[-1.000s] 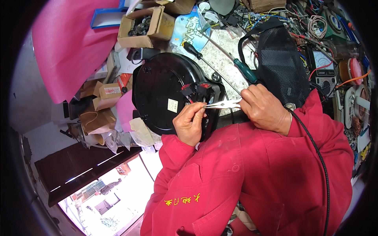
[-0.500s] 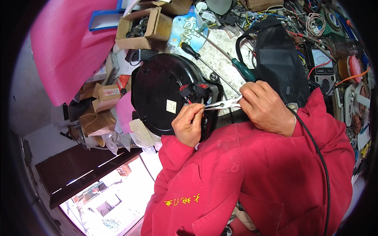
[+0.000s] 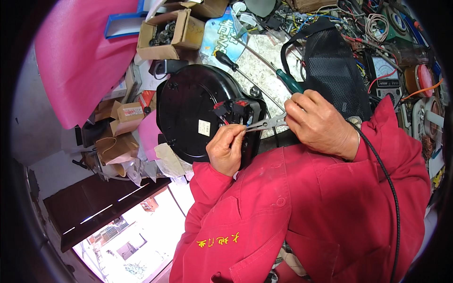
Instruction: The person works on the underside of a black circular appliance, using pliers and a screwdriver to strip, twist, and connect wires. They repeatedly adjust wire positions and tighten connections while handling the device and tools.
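My right hand [image 3: 321,123] is closed on the handles of a pair of long-nose pliers [image 3: 270,123], whose jaws point left. The jaw tips reach the pinched fingertips of my left hand [image 3: 225,149]; what those fingers hold is too small to make out. Beneath and beyond my left hand lies a round, glossy black appliance housing [image 3: 186,111] with a small white label [image 3: 204,128]. Black connectors with red parts [image 3: 231,108] and some wires stick up at its right side, just above my left fingertips.
Two long screwdrivers, one black-handled [image 3: 226,60] and one green-handled [image 3: 289,81], lie beyond my hands. A black mesh bag [image 3: 335,70] sits beside them. Tangled wires and a multimeter [image 3: 390,96] crowd the right; cardboard boxes [image 3: 191,33] stand at the back left.
My right hand has shifted slightly and tilted the pliers, so their handle end is higher. My left hand stays where it was, still pinched.
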The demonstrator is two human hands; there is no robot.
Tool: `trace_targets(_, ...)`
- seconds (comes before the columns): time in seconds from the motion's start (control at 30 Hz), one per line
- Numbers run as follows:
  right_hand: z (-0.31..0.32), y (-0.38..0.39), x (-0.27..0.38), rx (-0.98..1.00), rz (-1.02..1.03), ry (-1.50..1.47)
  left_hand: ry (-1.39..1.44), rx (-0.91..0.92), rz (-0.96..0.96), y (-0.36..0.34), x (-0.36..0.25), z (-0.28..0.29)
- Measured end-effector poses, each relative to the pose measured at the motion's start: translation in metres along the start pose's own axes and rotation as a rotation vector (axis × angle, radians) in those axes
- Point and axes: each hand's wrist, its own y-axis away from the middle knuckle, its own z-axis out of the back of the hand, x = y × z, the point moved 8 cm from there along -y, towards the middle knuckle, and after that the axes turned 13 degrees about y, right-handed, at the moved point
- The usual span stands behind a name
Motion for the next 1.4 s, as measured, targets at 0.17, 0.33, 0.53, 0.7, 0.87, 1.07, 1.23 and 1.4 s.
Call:
trace_targets(0.17, 0.0018, -0.0003, 0.0005, 0.01, 0.014, 0.011, -0.003, -0.001, 0.005, -0.0011, -0.0016, -0.0002)
trace_targets(0.33, 0.0034, -0.0028, -0.0025, -0.002, 0.019, 0.048, -0.01, 0.006, -0.005, -0.0013, -0.001, -0.0001)
trace_targets(0.53, -0.0032, -0.0026, 0.002, 0.001, 0.031, 0.06, -0.023, -0.001, -0.006, -0.0012, -0.0017, -0.0004)
trace_targets(0.7, -0.0006, -0.0045, 0.0024, -0.028, 0.027, 0.036, -0.016, 0.0, 0.007, -0.002, -0.0031, -0.0006)
trace_targets(0.87, -0.0017, -0.005, 0.0001, -0.061, -0.011, 0.002, -0.034, 0.005, -0.007, -0.0026, -0.0031, -0.0009)
trace_targets(1.07, 0.0003, -0.0053, -0.0004, -0.056, 0.023, 0.014, -0.042, 0.003, -0.022, -0.0031, -0.0046, -0.0012)
trace_targets(1.23, -0.0004, -0.0051, 0.0008, -0.04, 0.046, 0.057, -0.059, 0.007, -0.022, -0.004, -0.0068, -0.0017)
trace_targets(1.4, -0.0001, -0.0042, 0.001, -0.052, 0.032, 0.0, -0.074, 0.007, -0.028, -0.004, -0.0067, -0.0017)
